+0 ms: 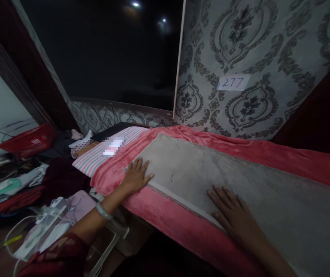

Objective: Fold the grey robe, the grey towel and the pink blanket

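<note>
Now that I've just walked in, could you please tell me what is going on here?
A person has both bare hands at a grey board lying on a pink blanket. The left hand is at the board's near left corner; the right hand, fingers spread, lies farther right along the near edge. Striped fabric lies beyond the left end.

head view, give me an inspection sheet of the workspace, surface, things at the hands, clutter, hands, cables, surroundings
Surface: pink blanket, wrinkled along its far side; what supports it is mostly hidden.
Things at the hands: grey slab, lying flat on the blanket.
Clutter: striped cloth beyond the left hand; clothes and red basket farther left.
Hands: left at the slab's left end, right on its top, fingers spread.
Cables: white cable, lower left.
Surroundings: dark screen, patterned wall, paper marked 277.
</note>
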`<action>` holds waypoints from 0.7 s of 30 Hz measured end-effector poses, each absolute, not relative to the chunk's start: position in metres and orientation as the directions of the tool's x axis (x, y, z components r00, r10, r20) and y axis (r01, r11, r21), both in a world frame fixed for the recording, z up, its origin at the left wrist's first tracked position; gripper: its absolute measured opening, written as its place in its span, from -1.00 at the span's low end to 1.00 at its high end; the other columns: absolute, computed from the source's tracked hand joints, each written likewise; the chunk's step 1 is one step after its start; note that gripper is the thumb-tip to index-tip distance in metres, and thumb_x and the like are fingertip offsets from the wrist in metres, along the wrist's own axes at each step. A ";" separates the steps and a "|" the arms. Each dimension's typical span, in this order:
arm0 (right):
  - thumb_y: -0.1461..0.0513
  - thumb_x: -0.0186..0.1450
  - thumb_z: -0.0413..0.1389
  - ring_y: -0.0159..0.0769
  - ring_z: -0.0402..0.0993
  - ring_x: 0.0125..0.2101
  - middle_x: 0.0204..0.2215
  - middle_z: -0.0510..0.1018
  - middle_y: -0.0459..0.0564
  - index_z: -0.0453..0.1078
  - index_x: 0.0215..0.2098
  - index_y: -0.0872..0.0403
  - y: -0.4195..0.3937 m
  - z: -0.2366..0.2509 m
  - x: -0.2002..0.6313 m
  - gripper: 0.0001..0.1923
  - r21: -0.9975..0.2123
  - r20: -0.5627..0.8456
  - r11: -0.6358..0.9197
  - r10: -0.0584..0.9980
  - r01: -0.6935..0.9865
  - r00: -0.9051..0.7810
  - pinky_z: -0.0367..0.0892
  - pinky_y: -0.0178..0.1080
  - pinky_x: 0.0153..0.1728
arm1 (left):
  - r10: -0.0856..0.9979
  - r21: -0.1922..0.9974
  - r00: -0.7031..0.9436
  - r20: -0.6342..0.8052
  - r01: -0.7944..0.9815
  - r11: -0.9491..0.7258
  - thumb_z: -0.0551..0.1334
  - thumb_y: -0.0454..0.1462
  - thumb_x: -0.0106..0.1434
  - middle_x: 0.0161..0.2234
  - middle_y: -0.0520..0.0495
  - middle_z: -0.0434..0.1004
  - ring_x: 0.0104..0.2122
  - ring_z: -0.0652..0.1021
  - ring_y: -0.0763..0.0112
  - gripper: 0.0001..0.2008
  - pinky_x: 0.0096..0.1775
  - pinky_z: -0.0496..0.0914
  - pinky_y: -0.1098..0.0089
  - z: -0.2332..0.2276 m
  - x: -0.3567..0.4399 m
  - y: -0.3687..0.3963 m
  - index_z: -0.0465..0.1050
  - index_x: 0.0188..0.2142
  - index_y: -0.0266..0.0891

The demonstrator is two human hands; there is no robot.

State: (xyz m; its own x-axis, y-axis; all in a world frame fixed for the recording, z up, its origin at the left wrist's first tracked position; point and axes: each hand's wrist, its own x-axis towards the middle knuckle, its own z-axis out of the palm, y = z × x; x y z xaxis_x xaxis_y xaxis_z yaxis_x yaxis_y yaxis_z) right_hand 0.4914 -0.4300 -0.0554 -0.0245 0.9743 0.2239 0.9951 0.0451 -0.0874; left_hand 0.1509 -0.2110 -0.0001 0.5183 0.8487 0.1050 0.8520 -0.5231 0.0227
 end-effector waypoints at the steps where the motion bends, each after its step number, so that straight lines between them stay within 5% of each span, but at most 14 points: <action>1: -0.08 0.45 -0.16 0.09 -0.05 0.37 0.41 0.03 -0.08 0.07 0.40 -0.25 -0.431 -0.057 0.492 -0.42 -0.087 0.235 0.049 0.972 0.995 -0.027 0.08 0.33 0.23 | 0.867 0.019 0.482 0.124 0.873 -0.488 -0.03 0.10 0.40 0.38 -0.44 0.03 0.38 0.07 -0.13 -0.28 0.29 0.02 -0.16 0.000 0.145 -0.213 0.12 0.37 -0.31; 5: -0.09 0.43 -0.17 0.10 -0.02 0.36 0.40 0.06 -0.10 0.07 0.39 -0.28 -0.431 -0.062 0.496 -0.42 -0.090 0.282 0.064 0.959 0.994 -0.036 0.11 0.34 0.21 | 0.912 0.043 0.368 0.178 0.923 -0.381 -0.05 -0.04 0.43 0.30 -0.45 0.24 0.30 0.26 -0.08 -0.41 0.24 0.18 -0.04 0.008 0.125 -0.215 0.25 0.28 -0.40; 10: -0.09 0.43 -0.18 0.10 0.01 0.36 0.39 0.08 -0.12 0.06 0.40 -0.30 -0.428 -0.071 0.500 -0.42 -0.072 0.328 0.081 0.943 0.994 -0.053 0.15 0.33 0.19 | 0.935 0.160 0.334 0.121 0.923 -0.351 0.07 -0.16 0.37 0.10 -0.27 0.51 0.10 0.49 0.10 -0.60 0.12 0.33 0.18 0.029 0.116 -0.198 0.42 0.10 -0.25; 16: -0.11 0.44 -0.21 0.09 0.06 0.34 0.39 0.09 -0.10 0.03 0.41 -0.31 -0.428 -0.073 0.500 -0.41 -0.052 0.334 0.090 0.940 0.995 -0.068 0.18 0.32 0.17 | 0.979 0.215 0.199 0.030 0.956 -0.201 0.10 -0.10 0.36 -0.12 -0.23 0.63 -0.18 0.61 0.17 -0.67 -0.23 0.42 0.32 0.034 0.118 -0.163 0.46 -0.08 -0.28; 21: -0.09 0.45 -0.18 0.07 0.02 0.35 0.40 0.05 -0.09 0.03 0.41 -0.28 -0.429 -0.065 0.496 -0.42 -0.065 0.279 0.070 0.959 0.995 -0.049 0.12 0.30 0.22 | 0.983 0.214 0.177 0.038 0.960 -0.181 0.06 -0.14 0.37 -0.16 -0.21 0.62 -0.21 0.59 0.21 -0.73 -0.22 0.39 0.34 0.025 0.115 -0.155 0.46 -0.22 -0.24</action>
State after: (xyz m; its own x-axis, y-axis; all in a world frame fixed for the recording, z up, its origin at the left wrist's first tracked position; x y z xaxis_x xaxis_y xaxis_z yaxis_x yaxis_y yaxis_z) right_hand 0.4957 -0.4289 -0.0647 -0.0490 0.9591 0.2787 0.9954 0.0699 -0.0653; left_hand 0.1151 -0.1548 0.0247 0.1772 0.9834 0.0385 0.9598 -0.1813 0.2144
